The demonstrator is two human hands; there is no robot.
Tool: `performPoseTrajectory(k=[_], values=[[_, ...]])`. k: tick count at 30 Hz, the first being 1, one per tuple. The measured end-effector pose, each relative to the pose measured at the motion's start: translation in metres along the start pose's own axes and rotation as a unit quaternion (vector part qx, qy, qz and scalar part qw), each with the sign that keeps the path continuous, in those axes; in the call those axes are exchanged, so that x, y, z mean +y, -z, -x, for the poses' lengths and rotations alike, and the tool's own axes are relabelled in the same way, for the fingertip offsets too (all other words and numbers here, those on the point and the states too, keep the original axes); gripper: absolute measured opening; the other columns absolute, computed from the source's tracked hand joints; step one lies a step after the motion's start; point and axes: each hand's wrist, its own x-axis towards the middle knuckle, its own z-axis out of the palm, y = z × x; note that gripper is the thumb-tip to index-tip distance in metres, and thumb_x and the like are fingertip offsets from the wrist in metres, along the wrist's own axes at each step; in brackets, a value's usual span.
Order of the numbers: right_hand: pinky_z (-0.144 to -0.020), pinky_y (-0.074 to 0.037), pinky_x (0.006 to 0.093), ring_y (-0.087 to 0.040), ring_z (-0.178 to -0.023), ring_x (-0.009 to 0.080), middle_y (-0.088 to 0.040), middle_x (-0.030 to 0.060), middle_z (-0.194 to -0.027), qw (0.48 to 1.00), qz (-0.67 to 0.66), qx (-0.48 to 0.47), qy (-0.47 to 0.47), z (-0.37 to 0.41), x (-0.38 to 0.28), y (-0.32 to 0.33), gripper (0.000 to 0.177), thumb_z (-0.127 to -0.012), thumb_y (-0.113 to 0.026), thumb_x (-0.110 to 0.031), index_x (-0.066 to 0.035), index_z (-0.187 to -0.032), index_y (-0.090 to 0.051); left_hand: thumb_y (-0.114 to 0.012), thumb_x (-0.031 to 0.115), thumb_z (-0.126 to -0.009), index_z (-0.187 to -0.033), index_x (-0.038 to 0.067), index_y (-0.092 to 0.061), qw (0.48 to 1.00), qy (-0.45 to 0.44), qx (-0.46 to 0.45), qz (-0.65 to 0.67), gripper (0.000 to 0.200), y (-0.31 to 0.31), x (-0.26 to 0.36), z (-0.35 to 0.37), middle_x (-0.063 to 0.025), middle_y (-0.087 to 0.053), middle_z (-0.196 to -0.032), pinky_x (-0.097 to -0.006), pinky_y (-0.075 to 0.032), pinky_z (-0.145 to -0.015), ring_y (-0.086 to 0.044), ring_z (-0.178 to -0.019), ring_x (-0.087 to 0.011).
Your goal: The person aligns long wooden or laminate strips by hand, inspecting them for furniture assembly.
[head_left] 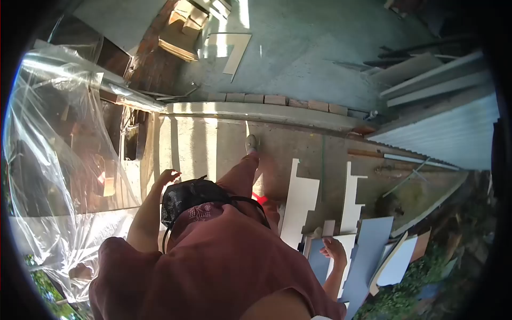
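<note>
My left hand [169, 176] hangs beside a black mesh bag [193, 198] worn at my waist on a dark strap. Its fingers are loosely bent and hold nothing visible. On the other side, my right hand [333, 249] hangs with relaxed, slightly parted fingers, in front of pale cut boards in this view. Nothing shows in its grasp. Nearest to it are a white board [348, 245] and a blue-grey board [369, 250]. One shoe [252, 143] steps forward on the concrete floor.
Ahead runs a raised sill [266, 111] with a row of bricks [276, 100]. Notched white boards [300, 205] stand at the right. Clear plastic sheeting [64, 154] hangs at the left. Beyond the sill lie an L-shaped board [234, 50] and a wooden piece [178, 45].
</note>
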Motion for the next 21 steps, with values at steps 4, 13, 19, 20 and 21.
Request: performPoseTrajectory(k=[4,13,19,20,21], values=[[-0.053,-0.050,0.0275,-0.062,-0.061,0.0162,-0.065,0.0119,-0.074,0.995,0.074,0.054,0.051,-0.024,-0.138,0.023,0.040,-0.089,-0.042,-0.033,-0.005,-0.117,-0.049,-0.064,0.029,-0.074,-0.086,0.009,-0.066,0.999,0.013,-0.004,0.044,0.023,0.026,-0.049,-0.004,-0.0064,-0.063,-0.066,-0.0290,-0.047,-0.053,-0.059,-0.060,-0.0154],[-0.046,-0.048,0.0289,-0.057,-0.053,0.0141,-0.062,0.0088,-0.073,0.974,0.088,0.065,0.199,-0.140,-0.411,-0.030,0.033,-0.087,-0.046,-0.027,-0.009,-0.115,-0.051,-0.055,0.028,-0.078,-0.066,0.006,-0.066,0.961,0.194,0.183,0.074,0.028,0.058,-0.038,-0.106,-0.0098,-0.063,-0.063,-0.0345,-0.048,-0.055,-0.063,-0.063,-0.0201],[-0.044,-0.045,0.0293,-0.056,-0.050,0.0151,-0.060,0.0070,-0.068,0.971,0.134,0.111,0.163,-0.174,-0.513,-0.018,0.028,-0.083,-0.047,-0.023,-0.007,-0.101,-0.061,-0.053,0.029,-0.079,-0.080,0.002,-0.062,0.876,0.284,0.171,0.351,0.029,0.178,0.022,-0.160,-0.0102,-0.058,-0.058,-0.0300,-0.039,-0.034,-0.054,-0.042,-0.0182],[-0.044,-0.045,0.0293,-0.056,-0.050,0.0151,-0.060,0.0070,-0.068,0.971,0.135,0.115,0.158,-0.178,-0.527,-0.010,0.028,-0.083,-0.047,-0.023,-0.007,-0.101,-0.061,-0.053,0.031,-0.079,-0.092,0.003,-0.058,0.871,0.267,0.168,0.376,0.031,0.178,0.009,-0.177,-0.0086,-0.058,-0.062,-0.0296,-0.041,-0.035,-0.053,-0.042,-0.0177],[-0.044,-0.044,0.0301,-0.055,-0.050,0.0162,-0.059,0.0069,-0.065,0.974,0.155,0.102,0.127,-0.185,-0.542,-0.001,0.028,-0.083,-0.047,-0.024,-0.006,-0.099,-0.061,-0.053,0.033,-0.080,-0.098,0.003,-0.055,0.939,0.154,0.174,0.252,0.034,0.163,-0.022,-0.191,-0.0088,-0.058,-0.070,-0.0295,-0.044,-0.037,-0.058,-0.046,-0.0199]])
